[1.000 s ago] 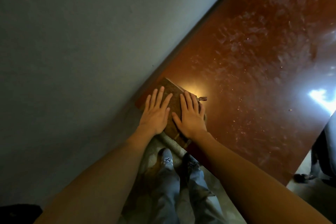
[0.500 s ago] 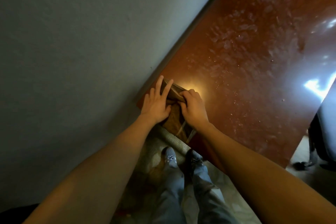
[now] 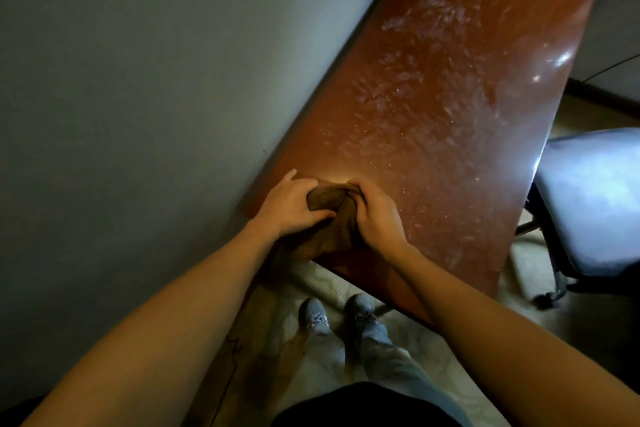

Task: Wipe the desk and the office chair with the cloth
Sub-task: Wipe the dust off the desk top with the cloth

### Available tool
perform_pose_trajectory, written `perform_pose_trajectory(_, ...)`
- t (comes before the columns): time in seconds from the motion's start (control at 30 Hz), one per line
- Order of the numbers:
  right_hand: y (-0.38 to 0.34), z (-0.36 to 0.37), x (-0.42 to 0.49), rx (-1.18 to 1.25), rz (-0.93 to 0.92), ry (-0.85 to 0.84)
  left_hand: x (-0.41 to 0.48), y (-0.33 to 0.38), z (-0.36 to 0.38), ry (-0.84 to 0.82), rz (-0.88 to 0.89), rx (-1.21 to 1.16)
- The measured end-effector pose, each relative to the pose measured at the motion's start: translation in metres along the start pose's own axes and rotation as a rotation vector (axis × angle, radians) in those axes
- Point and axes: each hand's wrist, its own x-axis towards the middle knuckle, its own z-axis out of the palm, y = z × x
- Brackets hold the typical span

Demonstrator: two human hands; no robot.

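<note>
1. Caught a second ago pressing flat, fingers spread, on a folded cloth [image 3: 330, 215]; now clenching it into a brown wad at the near corner of the tabletop [image 3: 433, 114], just beside the wall [image 3: 138, 80].
2. Gripping from both sides, with the left hand [image 3: 292, 206] curled over the wad's wall side and the right hand [image 3: 375, 215] wrapped tight round the other, knuckles up.
3. Judged a regrip rather than a stroke: no pass begun from this hold, with pale dusty smears across most of the tabletop toward its far edge and the office chair [image 3: 595, 204] standing off the right edge.
4. Lying with its long axis running from the bunched head between the hands back to the near edge; pointing that head away along the tabletop, trailing a loose tail over the near edge and slightly toward the wall.
5. Probably set for a push outward over the smeared stretch.
</note>
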Motion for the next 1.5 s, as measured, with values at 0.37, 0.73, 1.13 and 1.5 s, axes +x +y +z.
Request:
perform_pose_trajectory(0.37, 0.020, -0.052, -0.027, 0.113, 0.236, 0.076, 0.007, 0.065, -0.021, -0.102, 0.051, 0.016)
perform_pose_trajectory(0.73, 0.087, -0.046, -0.065, -0.043, 0.598, 0.026, 0.030, 0.077, 0.072, -0.224, 0.154, 0.306)
perform_pose_trajectory(1.13, 0.112, -0.014, -0.116, -0.430, 0.363, 0.129, -0.003, 0.077, 0.134, -0.109, 0.321, 0.254)
perform_pose_trajectory(1.5, 0.139, 0.021, -0.131, -0.562, 0.322, -0.080, 0.006, 0.064, 0.155, -0.299, 0.218, 0.337)
